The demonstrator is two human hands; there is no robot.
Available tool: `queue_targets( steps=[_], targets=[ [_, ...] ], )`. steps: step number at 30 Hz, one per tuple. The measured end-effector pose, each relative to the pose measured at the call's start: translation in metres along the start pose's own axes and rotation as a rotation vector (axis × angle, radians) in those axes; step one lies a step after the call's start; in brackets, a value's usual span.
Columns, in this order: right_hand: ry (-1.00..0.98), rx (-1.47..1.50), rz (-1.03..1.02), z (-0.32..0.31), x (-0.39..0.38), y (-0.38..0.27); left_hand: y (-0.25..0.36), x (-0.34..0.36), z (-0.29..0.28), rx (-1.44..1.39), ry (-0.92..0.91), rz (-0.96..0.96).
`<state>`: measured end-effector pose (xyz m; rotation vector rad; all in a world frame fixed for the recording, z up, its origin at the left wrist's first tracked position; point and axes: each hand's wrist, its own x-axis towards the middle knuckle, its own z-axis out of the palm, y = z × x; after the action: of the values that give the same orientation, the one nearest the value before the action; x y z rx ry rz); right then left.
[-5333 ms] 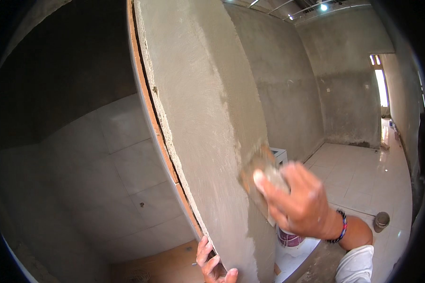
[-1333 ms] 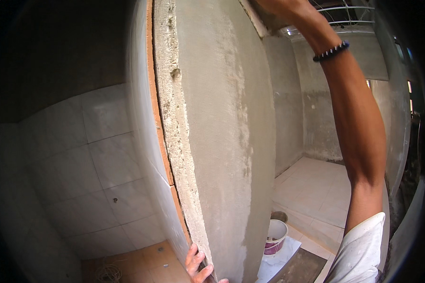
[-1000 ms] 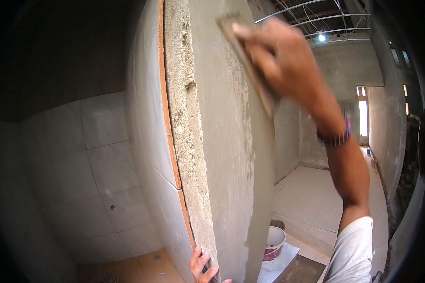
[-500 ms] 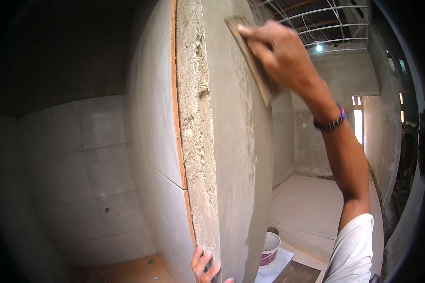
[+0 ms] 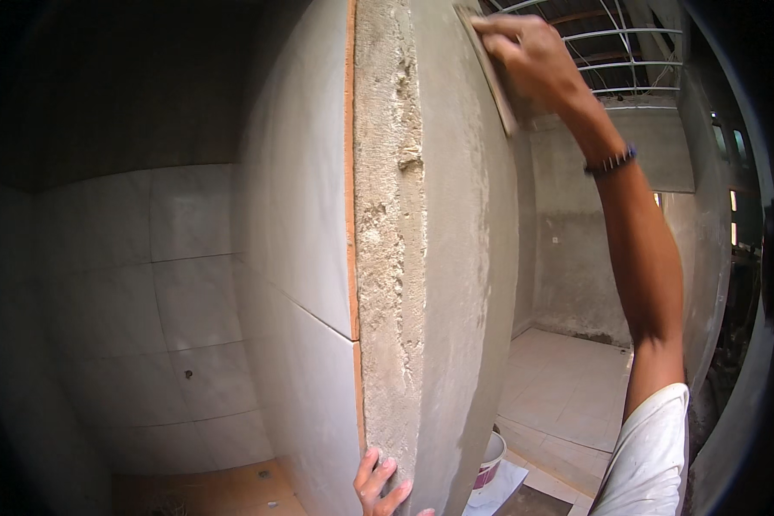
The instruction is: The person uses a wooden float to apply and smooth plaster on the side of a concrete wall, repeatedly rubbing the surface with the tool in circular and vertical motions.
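My right hand [image 5: 537, 60] is closed on a flat rectangular plastering float [image 5: 499, 103], raised high against the grey plastered face [image 5: 460, 275] of a wall end, near its right edge. My left hand [image 5: 380, 482] grips the rough, pitted cement edge [image 5: 387, 258] at the bottom of the view, fingertips bent over it. Left of that edge run a thin orange tile edge [image 5: 351, 215] and white tiles [image 5: 292, 206] on the wall's side. The float's working face is hidden against the plaster.
A dim tiled room [image 5: 189, 301] lies left, with an orange floor [image 5: 224, 477]. Right is a plastered room with pale floor tiles [image 5: 559, 378] and ceiling framing [image 5: 619, 64]. Below, a white bucket [image 5: 490, 460] stands on a pale sheet [image 5: 503, 490].
Since half a second ago my right hand and float have moved higher and rightward in the view. The view has shifted, showing more of the tiled side. My left hand still grips the edge.
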<state>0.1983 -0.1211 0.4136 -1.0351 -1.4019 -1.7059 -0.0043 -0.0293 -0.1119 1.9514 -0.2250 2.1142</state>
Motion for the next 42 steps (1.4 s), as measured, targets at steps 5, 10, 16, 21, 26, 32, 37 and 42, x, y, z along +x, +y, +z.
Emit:
queue_targets(
  steps=[5, 10, 16, 21, 26, 32, 37, 42],
  targets=[
    [-0.087, 0.224, 0.296, -0.011, 0.075, -0.013, -0.008, -0.003, -0.006, 0.004, -0.028, 0.016],
    [-0.156, -0.080, 0.067, -0.003, 0.031, 0.038, -0.004, 0.011, -0.003, -0.046, -0.049, -0.017],
    [0.069, -0.043, -0.268, 0.007, -0.028, -0.026, -0.012, -0.009, -0.002, 0.018, -0.029, 0.017],
    [-0.165, 0.110, 0.194, -0.029, 0.043, -0.015, -0.016, -0.018, -0.005, 0.015, -0.118, 0.031],
    [-0.244, 0.148, 0.144, -0.026, 0.012, -0.015, -0.017, -0.016, -0.010, 0.038, -0.119, 0.044],
    [-0.493, 0.267, 0.154, -0.059, -0.075, -0.068, -0.008, -0.011, -0.002, -0.004, -0.015, -0.057],
    [-0.068, 0.173, 0.000, -0.047, -0.212, -0.106, -0.008, -0.011, 0.006, 0.011, 0.011, -0.043],
    [-0.339, 0.273, 0.031, -0.081, -0.339, -0.153, -0.012, -0.006, 0.001, -0.059, -0.070, -0.021]
  ],
)
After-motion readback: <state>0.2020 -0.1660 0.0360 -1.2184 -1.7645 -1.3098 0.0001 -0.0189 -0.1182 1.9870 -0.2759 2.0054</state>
